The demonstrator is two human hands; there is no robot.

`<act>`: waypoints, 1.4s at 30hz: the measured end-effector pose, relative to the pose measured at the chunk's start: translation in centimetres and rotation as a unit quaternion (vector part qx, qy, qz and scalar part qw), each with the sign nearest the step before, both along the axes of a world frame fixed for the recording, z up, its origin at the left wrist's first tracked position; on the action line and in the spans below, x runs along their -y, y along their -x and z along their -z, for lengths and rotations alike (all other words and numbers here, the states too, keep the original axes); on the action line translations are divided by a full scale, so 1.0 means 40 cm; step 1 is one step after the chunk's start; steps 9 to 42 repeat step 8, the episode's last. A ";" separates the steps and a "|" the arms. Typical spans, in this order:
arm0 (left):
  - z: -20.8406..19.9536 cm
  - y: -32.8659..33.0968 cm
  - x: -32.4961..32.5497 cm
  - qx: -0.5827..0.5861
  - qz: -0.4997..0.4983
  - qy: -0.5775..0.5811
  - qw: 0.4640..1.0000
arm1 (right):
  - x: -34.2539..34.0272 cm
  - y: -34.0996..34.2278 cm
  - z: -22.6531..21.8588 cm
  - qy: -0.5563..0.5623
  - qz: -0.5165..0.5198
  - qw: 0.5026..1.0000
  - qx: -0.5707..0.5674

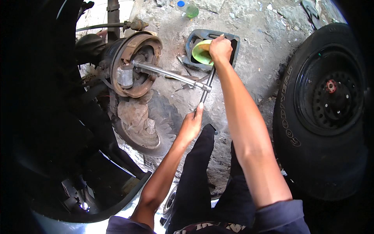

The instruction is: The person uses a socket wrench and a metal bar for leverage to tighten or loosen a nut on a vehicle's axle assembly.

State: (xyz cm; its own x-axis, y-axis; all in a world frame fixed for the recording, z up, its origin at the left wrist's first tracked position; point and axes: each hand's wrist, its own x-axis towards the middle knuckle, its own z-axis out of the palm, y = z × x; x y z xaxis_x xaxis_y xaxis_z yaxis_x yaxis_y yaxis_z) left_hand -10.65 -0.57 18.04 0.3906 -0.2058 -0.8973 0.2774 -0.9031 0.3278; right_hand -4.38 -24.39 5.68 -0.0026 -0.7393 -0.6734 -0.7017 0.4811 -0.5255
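A long silver T-handle socket wrench runs from the middle of the brake assembly on the left toward me. Its dark cross bar passes through the head at the near end. My left hand is wrapped round the lower end of that bar, thumb along it. Around the upper end closes my right hand, over the edge of a blue-grey tray. Curved rusty brake shoes and a small grey cylinder show in the brake assembly. How the wrench's far end seats at the hub is hard to make out.
Below the brake assembly lies a worn tyre with a dirty cloth on it. The tray holds a yellow-green bowl. A large wheel stands at right. Farther off are a blue-capped bottle and a sandal.
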 end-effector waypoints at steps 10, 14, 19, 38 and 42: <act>-0.052 -0.054 0.018 0.064 0.161 -0.035 0.984 | -0.156 0.185 -0.095 -0.472 0.032 0.747 0.468; -0.052 -0.054 0.018 0.064 0.161 -0.035 0.984 | -0.156 0.185 -0.095 -0.472 0.032 0.747 0.468; -0.052 -0.054 0.018 0.064 0.161 -0.035 0.984 | -0.156 0.185 -0.095 -0.472 0.032 0.747 0.468; -0.052 -0.054 0.018 0.064 0.161 -0.035 0.984 | -0.156 0.185 -0.095 -0.472 0.032 0.747 0.468; -0.052 -0.054 0.018 0.064 0.161 -0.035 0.984 | -0.156 0.185 -0.095 -0.472 0.032 0.747 0.468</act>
